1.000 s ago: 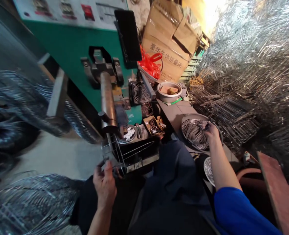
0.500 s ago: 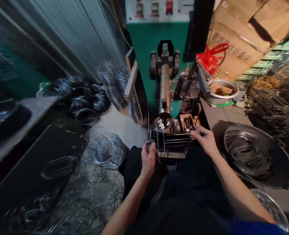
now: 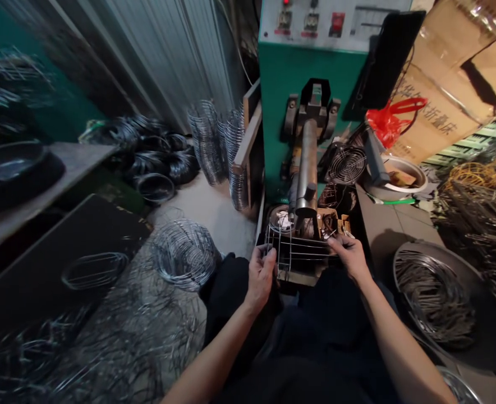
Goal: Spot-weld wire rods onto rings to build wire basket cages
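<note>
A thin metal wire frame spans the space between my two hands, below the cylindrical arm of a green machine. My left hand is closed on the frame's left end, thumb and fingers pinching the wires. My right hand pinches its right side near the wire tips. Beneath the machine arm sit a round dish with white scraps and a small cardboard box of parts.
Coiled wire rings stand on the floor at left, with stacked rings behind. A large basin of metal wires is at right. A red bag and cartons are at back right.
The view has shifted, so the machine appears further right and slightly lower. Both hands still hold the wire frame, which stays below the machine arm.
</note>
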`<action>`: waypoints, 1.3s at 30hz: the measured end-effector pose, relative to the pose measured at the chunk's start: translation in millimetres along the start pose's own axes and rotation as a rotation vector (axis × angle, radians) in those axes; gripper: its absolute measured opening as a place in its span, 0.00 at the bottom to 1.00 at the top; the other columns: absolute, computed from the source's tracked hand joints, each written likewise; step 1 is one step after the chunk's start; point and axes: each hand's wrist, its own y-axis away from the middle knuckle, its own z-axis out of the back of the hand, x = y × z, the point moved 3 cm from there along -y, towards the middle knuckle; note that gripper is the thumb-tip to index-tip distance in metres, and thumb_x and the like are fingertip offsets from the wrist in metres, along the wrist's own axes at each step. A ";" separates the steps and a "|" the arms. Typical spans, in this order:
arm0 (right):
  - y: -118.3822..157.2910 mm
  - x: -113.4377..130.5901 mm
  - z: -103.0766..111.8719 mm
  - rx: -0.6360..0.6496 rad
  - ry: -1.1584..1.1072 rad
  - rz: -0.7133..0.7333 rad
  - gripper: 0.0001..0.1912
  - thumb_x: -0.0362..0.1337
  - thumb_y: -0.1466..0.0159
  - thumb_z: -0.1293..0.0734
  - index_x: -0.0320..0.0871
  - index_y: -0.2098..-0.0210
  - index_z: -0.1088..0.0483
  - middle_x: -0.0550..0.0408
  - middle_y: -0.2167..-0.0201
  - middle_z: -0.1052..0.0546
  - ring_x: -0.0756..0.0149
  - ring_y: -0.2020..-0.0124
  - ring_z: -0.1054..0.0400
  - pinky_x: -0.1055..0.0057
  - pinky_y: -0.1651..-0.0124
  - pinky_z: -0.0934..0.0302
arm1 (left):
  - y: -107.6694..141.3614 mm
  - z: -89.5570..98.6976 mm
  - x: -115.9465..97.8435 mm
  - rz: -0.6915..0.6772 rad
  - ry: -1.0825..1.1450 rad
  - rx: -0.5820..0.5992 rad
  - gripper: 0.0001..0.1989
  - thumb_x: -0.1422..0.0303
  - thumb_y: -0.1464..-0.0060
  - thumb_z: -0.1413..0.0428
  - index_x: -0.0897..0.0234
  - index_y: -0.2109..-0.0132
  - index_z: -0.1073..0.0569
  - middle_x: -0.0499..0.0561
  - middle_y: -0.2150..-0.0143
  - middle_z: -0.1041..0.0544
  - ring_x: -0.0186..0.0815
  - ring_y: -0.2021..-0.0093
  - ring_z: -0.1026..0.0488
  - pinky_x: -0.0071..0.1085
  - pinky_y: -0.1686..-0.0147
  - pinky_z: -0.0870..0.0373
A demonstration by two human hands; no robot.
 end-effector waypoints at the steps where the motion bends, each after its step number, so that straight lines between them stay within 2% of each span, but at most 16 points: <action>1: -1.5 0.3 -0.1 0.006 0.004 -0.007 0.33 0.56 0.44 0.26 0.44 0.85 0.47 0.63 0.83 0.47 0.73 0.77 0.55 0.70 0.72 0.57 | -1.6 -0.2 0.8 0.004 0.002 -0.003 0.24 0.50 0.45 0.37 0.62 0.52 0.33 0.37 0.81 0.39 0.25 0.84 0.45 0.19 0.85 0.41; 7: -11.0 1.2 -0.3 0.090 0.019 -0.070 0.34 0.58 0.46 0.26 0.45 0.85 0.49 0.62 0.83 0.46 0.73 0.78 0.54 0.70 0.72 0.56 | -6.8 -2.3 4.4 0.018 -0.009 0.021 0.24 0.49 0.44 0.39 0.61 0.51 0.34 0.36 0.82 0.38 0.26 0.86 0.44 0.20 0.87 0.43; 16: -19.1 7.6 3.2 0.082 0.105 -0.017 0.36 0.61 0.45 0.27 0.46 0.84 0.51 0.63 0.83 0.50 0.72 0.78 0.56 0.70 0.74 0.56 | -8.8 -8.8 2.7 0.039 0.035 0.024 0.23 0.49 0.45 0.38 0.60 0.54 0.34 0.37 0.81 0.38 0.25 0.86 0.45 0.20 0.86 0.45; 24: -24.6 0.0 8.5 0.091 0.085 -0.011 0.33 0.55 0.43 0.26 0.45 0.85 0.48 0.63 0.84 0.47 0.72 0.79 0.54 0.71 0.75 0.54 | -16.4 -13.0 4.4 -0.001 0.028 0.047 0.20 0.51 0.42 0.39 0.61 0.55 0.35 0.36 0.81 0.40 0.24 0.86 0.45 0.20 0.85 0.46; 32: -29.0 5.1 7.7 0.079 0.136 -0.040 0.35 0.61 0.47 0.27 0.46 0.85 0.50 0.62 0.84 0.47 0.72 0.79 0.55 0.71 0.76 0.56 | -19.0 -17.7 3.4 -0.004 0.047 0.063 0.21 0.51 0.42 0.40 0.60 0.55 0.35 0.36 0.82 0.41 0.25 0.86 0.46 0.20 0.87 0.47; 39: -31.1 3.8 9.2 0.046 0.116 -0.028 0.35 0.60 0.47 0.27 0.46 0.85 0.51 0.62 0.84 0.48 0.72 0.79 0.54 0.70 0.75 0.56 | -23.0 -19.2 2.6 0.001 0.044 0.077 0.21 0.50 0.42 0.40 0.60 0.54 0.34 0.36 0.82 0.40 0.25 0.86 0.47 0.19 0.87 0.46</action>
